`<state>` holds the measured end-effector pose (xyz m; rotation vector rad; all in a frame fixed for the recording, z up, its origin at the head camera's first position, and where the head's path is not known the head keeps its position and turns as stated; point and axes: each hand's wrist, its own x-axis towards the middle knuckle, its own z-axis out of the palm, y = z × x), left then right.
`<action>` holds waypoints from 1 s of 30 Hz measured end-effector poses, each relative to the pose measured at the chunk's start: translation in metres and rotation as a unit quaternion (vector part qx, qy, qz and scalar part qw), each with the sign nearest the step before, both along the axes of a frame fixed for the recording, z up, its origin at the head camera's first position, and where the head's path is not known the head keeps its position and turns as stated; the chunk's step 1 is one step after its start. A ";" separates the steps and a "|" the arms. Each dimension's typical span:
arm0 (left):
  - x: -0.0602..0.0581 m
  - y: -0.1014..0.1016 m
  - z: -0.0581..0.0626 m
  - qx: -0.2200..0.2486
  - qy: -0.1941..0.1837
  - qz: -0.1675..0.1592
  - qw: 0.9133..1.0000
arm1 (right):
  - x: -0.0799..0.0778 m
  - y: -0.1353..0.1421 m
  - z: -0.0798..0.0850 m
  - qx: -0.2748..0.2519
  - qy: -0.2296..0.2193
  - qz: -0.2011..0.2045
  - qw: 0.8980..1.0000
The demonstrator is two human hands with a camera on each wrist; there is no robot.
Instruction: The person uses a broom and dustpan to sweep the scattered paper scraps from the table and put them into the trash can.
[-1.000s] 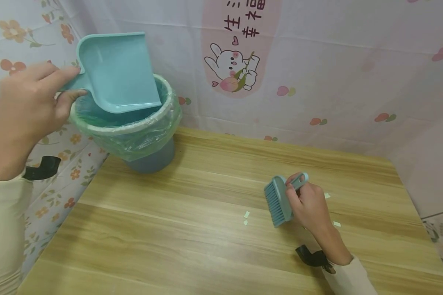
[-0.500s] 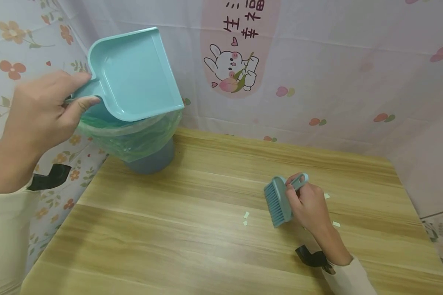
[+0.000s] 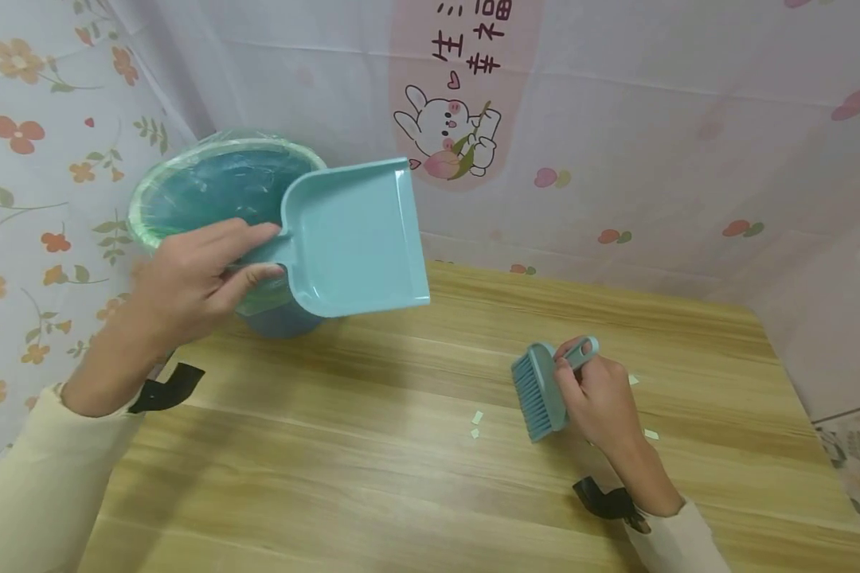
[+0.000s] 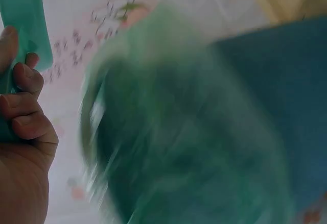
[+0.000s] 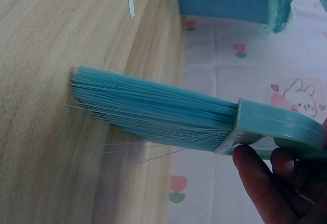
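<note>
My left hand (image 3: 201,274) grips the handle of a light blue dustpan (image 3: 354,239), held up in front of the lined trash bin (image 3: 287,314). The pan's upper face shows no scraps on it. In the left wrist view the curled fingers (image 4: 30,117) wrap the handle, and the bin's green liner (image 4: 194,132) is blurred. My right hand (image 3: 602,402) holds a matching hand brush (image 3: 541,390) by its handle, bristles (image 5: 153,109) down at the table. Small pale paper scraps (image 3: 477,417) lie left of the brush, and another scrap (image 3: 651,434) lies right of the hand.
The wood-grain table (image 3: 373,477) extends under both hands. Behind it hangs a white curtain (image 3: 652,159) with a rabbit print, and a flowered cloth (image 3: 57,199) covers the left side. The bin stands at the table's back left corner.
The left hand has carried the dustpan from over the bin's mouth to the right and lower, uncovering the bin opening. The right hand and brush have stayed in place.
</note>
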<state>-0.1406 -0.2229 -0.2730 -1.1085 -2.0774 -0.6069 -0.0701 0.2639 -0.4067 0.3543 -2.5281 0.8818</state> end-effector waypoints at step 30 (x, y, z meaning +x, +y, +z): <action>0.008 0.081 -0.151 -0.092 -0.266 -0.120 0.952 | 0.000 0.002 0.000 -0.001 0.011 -0.003 1.000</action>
